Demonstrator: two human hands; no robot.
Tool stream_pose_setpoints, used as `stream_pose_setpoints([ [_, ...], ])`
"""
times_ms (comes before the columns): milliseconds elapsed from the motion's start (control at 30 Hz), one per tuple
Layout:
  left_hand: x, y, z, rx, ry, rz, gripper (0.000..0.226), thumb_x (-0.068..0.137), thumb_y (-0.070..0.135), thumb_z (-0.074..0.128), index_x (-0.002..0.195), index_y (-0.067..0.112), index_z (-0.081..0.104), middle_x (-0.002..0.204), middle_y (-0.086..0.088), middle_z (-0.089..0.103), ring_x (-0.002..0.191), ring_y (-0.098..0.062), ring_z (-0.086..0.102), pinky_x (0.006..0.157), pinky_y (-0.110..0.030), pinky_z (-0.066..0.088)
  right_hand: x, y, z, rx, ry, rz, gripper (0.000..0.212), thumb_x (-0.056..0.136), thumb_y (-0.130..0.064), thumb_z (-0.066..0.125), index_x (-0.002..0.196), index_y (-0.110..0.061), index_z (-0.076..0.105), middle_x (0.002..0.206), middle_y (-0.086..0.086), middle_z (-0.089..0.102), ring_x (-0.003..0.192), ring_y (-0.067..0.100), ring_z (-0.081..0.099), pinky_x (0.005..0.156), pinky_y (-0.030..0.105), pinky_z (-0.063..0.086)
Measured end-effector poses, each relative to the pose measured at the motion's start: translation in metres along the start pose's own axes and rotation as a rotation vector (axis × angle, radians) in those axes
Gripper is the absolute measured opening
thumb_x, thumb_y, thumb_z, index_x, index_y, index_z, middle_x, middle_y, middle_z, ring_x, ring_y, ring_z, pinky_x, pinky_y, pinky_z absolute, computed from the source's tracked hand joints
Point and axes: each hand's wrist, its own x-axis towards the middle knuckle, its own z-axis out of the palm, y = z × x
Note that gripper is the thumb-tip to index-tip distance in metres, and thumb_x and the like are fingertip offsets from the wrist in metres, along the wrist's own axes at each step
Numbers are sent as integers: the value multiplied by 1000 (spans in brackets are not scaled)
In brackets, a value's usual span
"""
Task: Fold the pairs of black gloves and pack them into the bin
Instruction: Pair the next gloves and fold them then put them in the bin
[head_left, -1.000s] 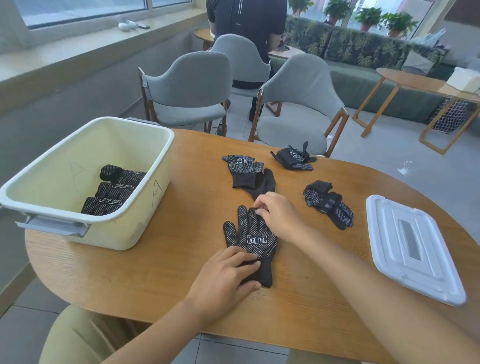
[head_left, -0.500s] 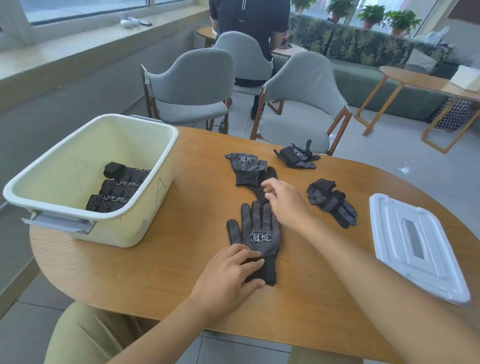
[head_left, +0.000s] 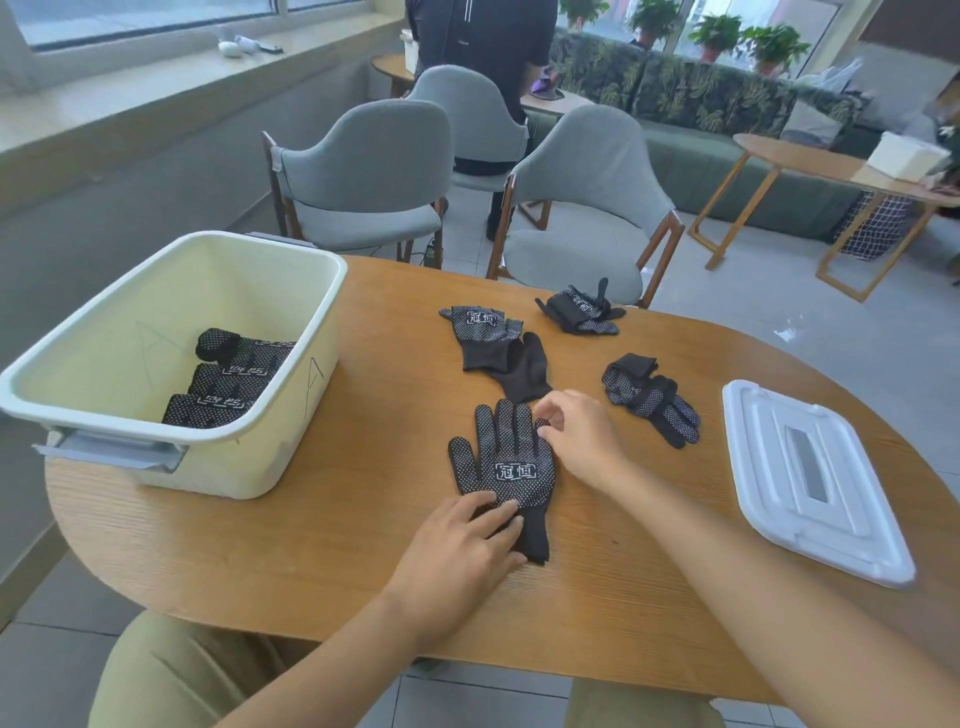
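1. Left hand (head_left: 457, 545), lower centre of frame: fingers spread flat, pressing the cuff end of the flat glove (head_left: 506, 467) onto the worktop (head_left: 363, 561). No grip, just weight.
2. Right hand (head_left: 576, 436), centre: fingers bent at the glove's fingertip end, looks like a pinch on the little-finger side, but can't tell for sure whether fabric is caught.
3. Flat glove lies palm-dots up, centre of frame; whether a 2nd glove sits under it is unclear, so the pair may not be stacked.
4. Other gloves: one pair (head_left: 493, 343) just above it, tip nearly touching; crumpled pair (head_left: 649, 397) to the right; another pair (head_left: 582, 312) upper centre near the worktop's far edge. Folded gloves (head_left: 234, 379) already in the bin (head_left: 171, 364), left of frame. Lid (head_left: 810, 478) at right.
5. Risks:
   - Thin pinch → only one layer lifts, fold comes out lopsided or pair splits.
   - Left hand pressure is on the cuff only; a hard pull could slide the glove on smooth wood.
   - Right wrist/forearm is near the crumpled pair; a sweep could drag it.
   - Glove above is v. close; its tip could get caught into the fold.
   - Loose fold may spring open when dropped in the bin.
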Motion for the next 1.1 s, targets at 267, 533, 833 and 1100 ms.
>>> stream_pose_setpoints([
  [267, 7, 1, -2, 138, 5, 85, 28, 95, 35, 59, 98, 14, 77, 112, -2, 74, 98, -23, 69, 72, -33, 57, -24, -4, -6, -73, 45, -41, 35, 90, -15, 66, 122, -26, 57, 120, -10, 55, 114, 8, 50, 94, 27, 44],
  [533, 14, 3, -11, -66, -17, -168, 35, 95, 38, 50, 73, 20, 71, 80, 8, 74, 80, -15, 71, 50, -33, 55, -110, -8, -13, -42, -136, -278, 48, 77, 2, 59, 119, -20, 63, 116, -10, 57, 116, 8, 48, 99, 25, 42],
  [833, 1, 19, -29, -174, -54, -209, 33, 99, 46, 45, 89, 26, 69, 90, 12, 71, 92, -11, 65, 60, -32, 55, -148, -13, 5, -96, -15, -281, 24, 84, -20, 69, 108, -26, 67, 110, -17, 56, 107, 9, 54, 83, 29, 50],
  [1100, -22, 13, -41, -278, -176, -221, 41, 91, 47, 56, 124, 23, 58, 118, 11, 59, 111, -11, 52, 83, -32, 55, -164, -15, 15, -42, 126, -251, 28, 80, -11, 73, 107, -19, 71, 106, -11, 67, 102, 10, 61, 87, 24, 50],
])
